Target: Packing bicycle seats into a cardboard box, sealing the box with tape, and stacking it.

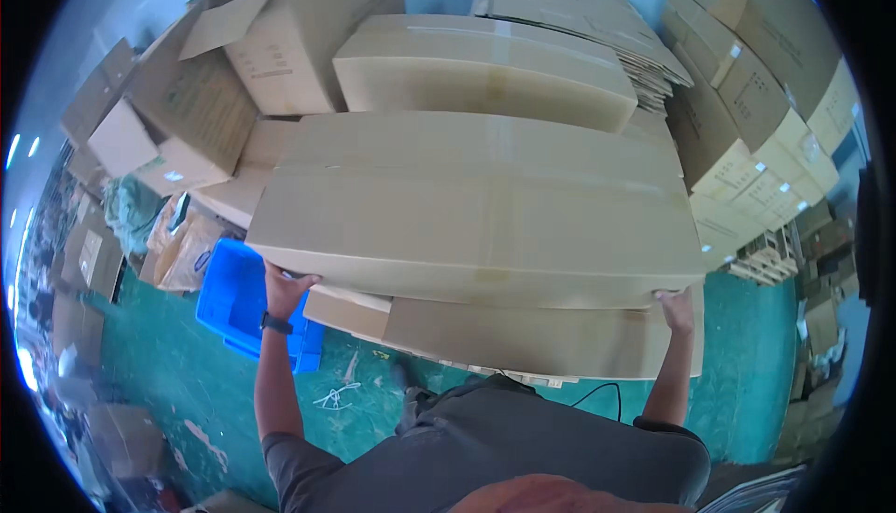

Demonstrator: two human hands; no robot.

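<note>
A long, taped cardboard box (411, 196) lies across the middle of the view, on or just above other cardboard. My left hand (285, 287) grips its near left corner, thumb along the front face and the other fingers hidden by the box. At the near right corner my right hand (676, 309) has its thumb against the front face, its fingers out of sight. Below the front edge shows a brown cardboard surface (523, 334). Behind the held box rests a second long taped box (420, 56).
A blue plastic crate (233, 298) stands on the green floor (168, 345) to the left. Open cartons (280, 56) rise at the back left. Flattened cardboard (569, 0) is stacked behind, and more cartons (747, 130) stand at right. White string (336, 396) lies near my foot.
</note>
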